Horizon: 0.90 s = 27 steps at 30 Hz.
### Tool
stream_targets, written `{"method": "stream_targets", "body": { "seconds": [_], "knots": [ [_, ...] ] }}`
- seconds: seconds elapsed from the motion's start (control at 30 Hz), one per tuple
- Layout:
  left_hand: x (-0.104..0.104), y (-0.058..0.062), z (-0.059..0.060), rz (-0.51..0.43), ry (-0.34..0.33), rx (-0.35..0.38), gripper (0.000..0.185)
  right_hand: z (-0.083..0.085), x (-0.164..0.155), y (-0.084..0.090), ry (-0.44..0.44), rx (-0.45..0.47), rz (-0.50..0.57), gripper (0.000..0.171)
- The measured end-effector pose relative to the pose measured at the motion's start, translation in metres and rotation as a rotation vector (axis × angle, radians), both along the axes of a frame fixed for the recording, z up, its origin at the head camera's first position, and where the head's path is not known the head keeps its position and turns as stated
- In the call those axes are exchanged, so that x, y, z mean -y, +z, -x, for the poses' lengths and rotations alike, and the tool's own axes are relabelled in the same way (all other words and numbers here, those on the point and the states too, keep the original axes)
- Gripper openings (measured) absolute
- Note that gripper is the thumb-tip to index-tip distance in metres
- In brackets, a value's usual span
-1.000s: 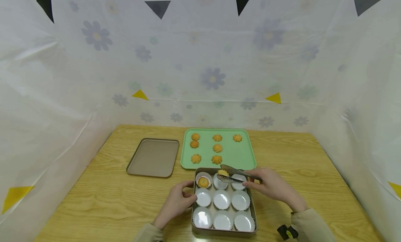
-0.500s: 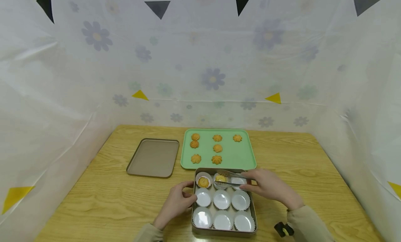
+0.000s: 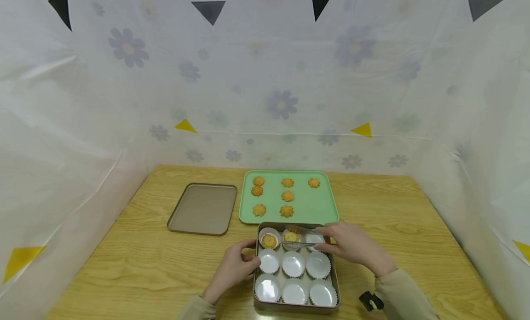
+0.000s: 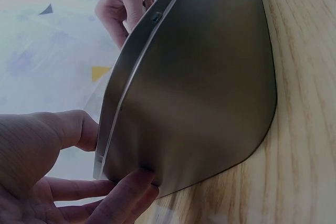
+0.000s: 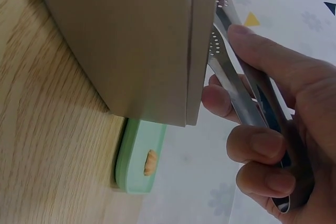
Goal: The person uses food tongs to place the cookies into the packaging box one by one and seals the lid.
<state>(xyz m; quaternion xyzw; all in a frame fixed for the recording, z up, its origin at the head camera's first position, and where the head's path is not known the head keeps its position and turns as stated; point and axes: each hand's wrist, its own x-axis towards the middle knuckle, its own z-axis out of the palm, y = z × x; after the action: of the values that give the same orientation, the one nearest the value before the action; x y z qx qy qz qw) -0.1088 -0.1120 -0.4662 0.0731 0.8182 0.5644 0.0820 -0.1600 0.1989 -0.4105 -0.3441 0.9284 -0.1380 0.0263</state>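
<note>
Up close on the wood-grain table [image 3: 124, 265], nine white paper cups [image 3: 293, 264] pack a metal tin [image 3: 296, 307], two piped cookies [image 3: 269, 240] in the far row! Left hand [image 3: 233, 266], fingers spread, touches the tin's side; right hand [image 3: 352, 244] grips metal tongs [image 5: 236, 93], tips straddling the middle cookie [image 3: 291, 237]. Beyond, seven cookies [image 3: 286, 211] on a green tray [image 3: 312, 205], one shallow brown tray [image 3: 203, 209] alongside, flower-printed sheeting [image 3: 265, 58] behind.

Mint-green tray [image 3: 314, 205], golden-brown cookies [image 3: 286, 211], white cups [image 3: 293, 264], grey-brown tin [image 3: 296, 307], yellow wood-grained table [image 3: 381, 205]
</note>
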Motion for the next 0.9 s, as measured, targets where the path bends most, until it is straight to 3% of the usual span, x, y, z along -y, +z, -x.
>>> {"method": "stream_targets", "body": {
  "seconds": [0.9],
  "knots": [
    [0.0003, 0.0007, -0.0005, 0.018, 0.0, -0.001, 0.054, 0.0006, 0.0045, -0.0036, -0.032, -0.04, -0.024, 0.017]
  ]
}}
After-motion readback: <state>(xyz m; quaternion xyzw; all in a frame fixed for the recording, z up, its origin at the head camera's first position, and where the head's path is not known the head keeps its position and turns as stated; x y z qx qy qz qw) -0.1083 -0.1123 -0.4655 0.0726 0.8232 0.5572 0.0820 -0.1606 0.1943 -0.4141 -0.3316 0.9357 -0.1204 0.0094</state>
